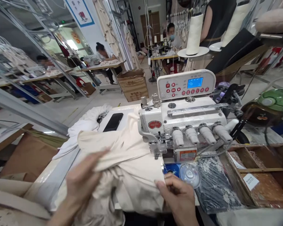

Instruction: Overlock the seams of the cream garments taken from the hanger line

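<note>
Cream fabric [134, 163] lies bunched and folded over the front of the sewing machine table, its right part reaching under the needle area of a white sewing machine [153, 125]. My right hand [176, 194] pinches the fabric's right edge between thumb and fingers, just below the machine's presser area. At the left, my left hand [85, 175] is blurred by motion and lies against the fabric's left folds; its fingers point toward the machine, and their exact hold is smeared. Some of the fabric hangs down over the table's front edge.
Behind the fabric lie a black phone [113, 122] and a white cloth pile [85, 122]. Right of the machine are a clear round container [190, 175] and a divided wooden tray [269, 188]. A cardboard box [133, 86] stands beyond; people sit at other machines.
</note>
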Tool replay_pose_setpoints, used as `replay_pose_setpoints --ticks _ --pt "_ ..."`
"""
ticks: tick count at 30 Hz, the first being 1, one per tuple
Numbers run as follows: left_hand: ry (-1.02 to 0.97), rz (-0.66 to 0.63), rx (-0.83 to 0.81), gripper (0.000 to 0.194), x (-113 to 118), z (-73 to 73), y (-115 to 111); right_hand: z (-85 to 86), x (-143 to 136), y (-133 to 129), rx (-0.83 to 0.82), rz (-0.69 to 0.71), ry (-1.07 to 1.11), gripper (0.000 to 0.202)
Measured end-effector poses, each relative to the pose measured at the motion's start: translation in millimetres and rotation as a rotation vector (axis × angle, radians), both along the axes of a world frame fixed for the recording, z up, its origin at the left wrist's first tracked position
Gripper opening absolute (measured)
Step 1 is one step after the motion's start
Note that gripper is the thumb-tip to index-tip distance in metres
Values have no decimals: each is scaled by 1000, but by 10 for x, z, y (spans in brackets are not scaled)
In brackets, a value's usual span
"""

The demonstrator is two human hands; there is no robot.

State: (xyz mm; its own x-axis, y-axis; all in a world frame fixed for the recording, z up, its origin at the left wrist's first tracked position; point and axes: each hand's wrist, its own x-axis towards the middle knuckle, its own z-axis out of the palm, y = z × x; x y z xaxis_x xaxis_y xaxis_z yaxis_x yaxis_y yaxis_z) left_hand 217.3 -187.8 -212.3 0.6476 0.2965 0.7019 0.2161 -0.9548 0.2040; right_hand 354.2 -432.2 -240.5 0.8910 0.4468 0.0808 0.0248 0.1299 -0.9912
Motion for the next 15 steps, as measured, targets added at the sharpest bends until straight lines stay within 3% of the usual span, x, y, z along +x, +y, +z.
replay_pose_setpoints --ticks 3,4,6,8,10,13,15 --pt "-167 275 199 46 121 357 136 128 40 63 56 -65 -244 34" --pt "-158 292 236 43 171 391 72 141 39 78 59 -81 -280 33" --pt "-97 147 204 26 242 329 -156 106 -1 89 34 -44 -214 32" --pt "-42 -12 16 15 274 184 -398 25 -81 73 -7 43 -72 34" --pt "71 -2 -303 27 296 81 -553 -45 -176 37 -49 112 -5 40" --pt "189 133 -703 57 383 109 -607 -50 -274 -11 -62 139 90 50" --pt "166 116 -750 69 481 195 -570 -10 -289 -8 -38 167 250 53"
